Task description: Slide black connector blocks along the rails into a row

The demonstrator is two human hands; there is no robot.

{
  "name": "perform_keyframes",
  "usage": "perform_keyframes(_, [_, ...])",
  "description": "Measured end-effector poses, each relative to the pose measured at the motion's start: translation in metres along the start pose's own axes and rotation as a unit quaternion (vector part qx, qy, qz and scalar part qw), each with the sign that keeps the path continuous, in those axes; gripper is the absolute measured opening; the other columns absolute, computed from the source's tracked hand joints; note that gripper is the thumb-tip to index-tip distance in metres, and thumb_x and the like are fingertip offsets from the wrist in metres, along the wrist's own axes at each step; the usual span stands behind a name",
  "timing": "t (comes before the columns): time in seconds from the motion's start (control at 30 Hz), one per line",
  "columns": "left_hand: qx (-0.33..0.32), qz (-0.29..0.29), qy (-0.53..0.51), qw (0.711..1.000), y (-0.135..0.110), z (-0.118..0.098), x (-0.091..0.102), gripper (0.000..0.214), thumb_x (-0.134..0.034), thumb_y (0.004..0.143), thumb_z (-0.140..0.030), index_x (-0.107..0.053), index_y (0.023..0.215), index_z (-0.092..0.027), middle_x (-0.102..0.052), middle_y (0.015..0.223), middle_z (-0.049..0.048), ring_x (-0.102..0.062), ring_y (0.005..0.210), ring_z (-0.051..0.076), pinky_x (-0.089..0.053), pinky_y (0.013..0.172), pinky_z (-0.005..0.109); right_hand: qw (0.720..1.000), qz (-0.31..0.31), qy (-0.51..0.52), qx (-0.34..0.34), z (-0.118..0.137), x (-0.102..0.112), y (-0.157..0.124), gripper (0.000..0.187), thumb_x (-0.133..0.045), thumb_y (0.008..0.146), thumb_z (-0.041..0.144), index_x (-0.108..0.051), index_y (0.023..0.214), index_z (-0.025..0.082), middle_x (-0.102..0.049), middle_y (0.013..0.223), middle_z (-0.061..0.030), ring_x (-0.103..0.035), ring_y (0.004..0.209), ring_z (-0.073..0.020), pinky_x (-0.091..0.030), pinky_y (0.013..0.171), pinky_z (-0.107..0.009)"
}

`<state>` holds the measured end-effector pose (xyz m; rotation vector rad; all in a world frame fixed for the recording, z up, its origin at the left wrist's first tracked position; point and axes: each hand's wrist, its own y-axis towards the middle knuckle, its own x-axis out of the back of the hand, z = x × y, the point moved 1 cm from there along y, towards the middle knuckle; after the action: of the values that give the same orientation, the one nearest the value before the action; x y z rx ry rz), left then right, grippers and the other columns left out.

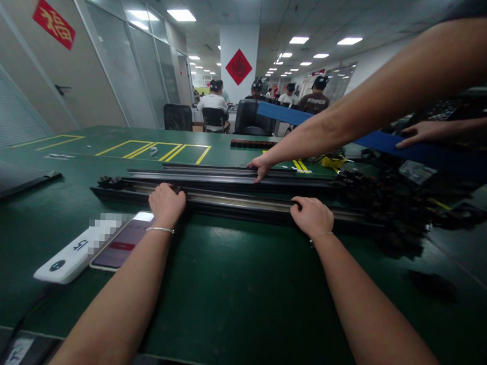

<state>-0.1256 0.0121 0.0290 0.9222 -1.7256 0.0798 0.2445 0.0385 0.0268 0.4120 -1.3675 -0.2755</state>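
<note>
A long black channel-shaped rail [238, 204] lies crosswise on the green table before me. My left hand [167, 205] is closed over it left of the middle; a small dark bit shows by the fingertips, too unclear to name. Farther right, my right hand [313, 217] curls its fingers over the same rail. Small black parts [111, 182] sit at the rail's left end. Just behind lie more long rails [211, 177], parallel to mine. Another person's hand [262, 166] reaches in from the right and touches one of these.
A white power bank [68, 255] and a phone [122, 244] lie near my left forearm. Piled black parts [391, 205] cover the rails' right ends. A co-worker's other hand [425, 132] is at a blue strip [374, 138]. Yellow tape [180, 152] marks the table's far side.
</note>
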Motion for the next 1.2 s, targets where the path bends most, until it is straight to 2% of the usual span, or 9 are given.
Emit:
perform_keyframes(0.4, [-0.024,0.013,0.000,1.000,-0.0058,-0.0024,0.0018,0.046,-0.047,0.079,-0.037,-0.057,0.113,-0.007,-0.062,0.112,0.0212,-0.056,0.107,0.037,-0.041,0.095,0.045,1.000,0.019,0.007,-0.001,-0.0007,0.0009,-0.0005,0.035,-0.043,0.081,0.029,-0.072,0.102,0.026,-0.070,0.105,-0.0016,-0.059,0.097,-0.0214,-0.045,0.078,-0.033])
perform_keyframes(1.2, [-0.030,0.025,-0.009,0.999,-0.0086,-0.0076,0.0038,0.046,-0.049,0.078,-0.040,-0.058,0.111,-0.009,-0.063,0.110,0.0201,-0.056,0.107,0.036,-0.041,0.093,0.045,1.000,0.014,0.010,-0.007,0.0008,0.0022,-0.0014,0.034,-0.044,0.081,0.029,-0.072,0.101,0.027,-0.070,0.105,-0.0009,-0.059,0.098,-0.0208,-0.046,0.077,-0.033])
